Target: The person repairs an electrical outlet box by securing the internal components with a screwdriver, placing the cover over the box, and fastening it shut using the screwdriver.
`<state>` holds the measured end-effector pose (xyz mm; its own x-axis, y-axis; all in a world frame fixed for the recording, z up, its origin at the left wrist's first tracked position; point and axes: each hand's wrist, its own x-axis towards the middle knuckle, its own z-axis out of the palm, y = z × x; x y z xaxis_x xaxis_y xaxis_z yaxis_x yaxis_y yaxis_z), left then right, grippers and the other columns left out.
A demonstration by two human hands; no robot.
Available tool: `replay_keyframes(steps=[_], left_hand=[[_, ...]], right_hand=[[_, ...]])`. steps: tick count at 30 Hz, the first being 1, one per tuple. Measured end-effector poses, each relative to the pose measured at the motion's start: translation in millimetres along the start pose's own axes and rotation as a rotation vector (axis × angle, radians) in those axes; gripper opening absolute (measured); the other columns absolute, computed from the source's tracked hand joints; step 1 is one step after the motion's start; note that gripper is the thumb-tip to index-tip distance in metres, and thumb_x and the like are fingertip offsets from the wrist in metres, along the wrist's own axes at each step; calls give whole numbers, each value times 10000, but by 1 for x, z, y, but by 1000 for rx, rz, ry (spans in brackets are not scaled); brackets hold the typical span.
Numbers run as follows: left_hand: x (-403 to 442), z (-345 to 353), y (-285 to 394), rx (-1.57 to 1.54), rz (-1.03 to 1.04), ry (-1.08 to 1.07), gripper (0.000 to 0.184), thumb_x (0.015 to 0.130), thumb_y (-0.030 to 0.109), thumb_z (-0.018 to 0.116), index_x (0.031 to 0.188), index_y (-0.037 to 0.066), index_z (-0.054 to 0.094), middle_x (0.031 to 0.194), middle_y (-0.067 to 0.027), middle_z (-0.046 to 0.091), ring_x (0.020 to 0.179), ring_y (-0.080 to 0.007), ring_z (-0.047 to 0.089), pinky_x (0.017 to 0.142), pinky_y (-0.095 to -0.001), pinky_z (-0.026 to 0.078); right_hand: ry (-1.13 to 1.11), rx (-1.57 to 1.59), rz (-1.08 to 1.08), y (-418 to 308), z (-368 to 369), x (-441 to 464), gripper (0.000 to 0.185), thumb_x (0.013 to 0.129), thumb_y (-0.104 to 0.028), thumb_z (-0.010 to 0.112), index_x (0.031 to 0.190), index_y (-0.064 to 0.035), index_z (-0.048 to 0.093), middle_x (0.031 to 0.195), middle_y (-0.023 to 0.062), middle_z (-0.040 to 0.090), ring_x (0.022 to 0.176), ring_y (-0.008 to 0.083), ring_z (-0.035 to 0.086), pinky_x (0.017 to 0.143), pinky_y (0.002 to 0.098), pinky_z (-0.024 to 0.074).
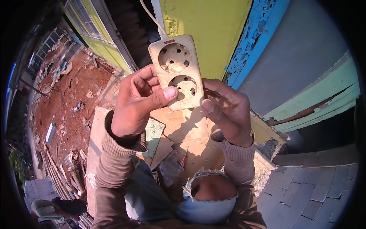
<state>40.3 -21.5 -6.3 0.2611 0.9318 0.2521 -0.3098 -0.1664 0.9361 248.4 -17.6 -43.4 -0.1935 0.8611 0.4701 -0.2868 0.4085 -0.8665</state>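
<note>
Spreading out below the hands is a tan floor (200, 139) with bright sun and dark shadows on it. A yellow wall (207, 34) stands in front, next to a blue post (251, 42) with peeling paint. Red dirt (68, 95) full of broken bits lies off to the left, and grey tiles (305, 191) cover the lower right.

The white socket block (176, 72) is up in the air over the floor, between the two hands. The left hand (135, 101) holds its left side, thumb on the front. The right hand (230, 112) pinches its lower right edge. Some fingers are partly hidden behind the block. A white cord (152, 16) leaves its top and is cut off up high. A grey shape (44, 208) at the lower left is hard to make out.

A red screwdriver (183, 160) lies beside a see-through bag (169, 168); I cannot tell what is in it. The block has two round cups with little dark holes inside.
</note>
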Motion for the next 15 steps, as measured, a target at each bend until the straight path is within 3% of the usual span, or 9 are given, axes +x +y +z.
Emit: replay_keyframes(steps=[7, 9, 14, 15], left_hand=[[-2, 7, -3, -96, -44, 48, 455, 854, 12, 738, 1267, -54, 559, 1157, -132, 693, 1048, -188, 673, 954, -333, 517], [-6, 5, -3, -23, -3, 35, 474, 833, -11, 745, 1264, -53, 551, 1156, -136, 689, 1051, -199, 673, 950, -340, 519], [-13, 1, -10, 24, 87, 149, 492, 817, -37, 741, 1264, -45, 537, 1138, -128, 679, 1040, -213, 664, 943, -347, 513], [-14, 2, -14, 33, 94, 152, 492, 817, -37, 741, 1264, -45, 537, 1138, -128, 679, 1040, -213, 664, 943, -347, 513]], right_hand=[[-4, 182, 72, 6, -2, 9, 312, 902, -87, 716, 1139, 103, 645, 906, 65, 674, 901, 93, 616, 819, 268, 495], [-119, 184, 65, 9, -4, 17, 301, 899, -104, 720, 1101, 107, 647, 876, 51, 657, 862, 95, 601, 783, 263, 479], [-116, 37, -112, 17, 5, 24, 252, 886, -137, 747, 1054, 37, 675, 844, 29, 644, 798, 68, 546, 711, 261, 452], [30, -274, -242, 13, 9, 16, 270, 901, -121, 720, 1097, 54, 658, 855, 43, 644, 819, 87, 571, 740, 261, 466]])
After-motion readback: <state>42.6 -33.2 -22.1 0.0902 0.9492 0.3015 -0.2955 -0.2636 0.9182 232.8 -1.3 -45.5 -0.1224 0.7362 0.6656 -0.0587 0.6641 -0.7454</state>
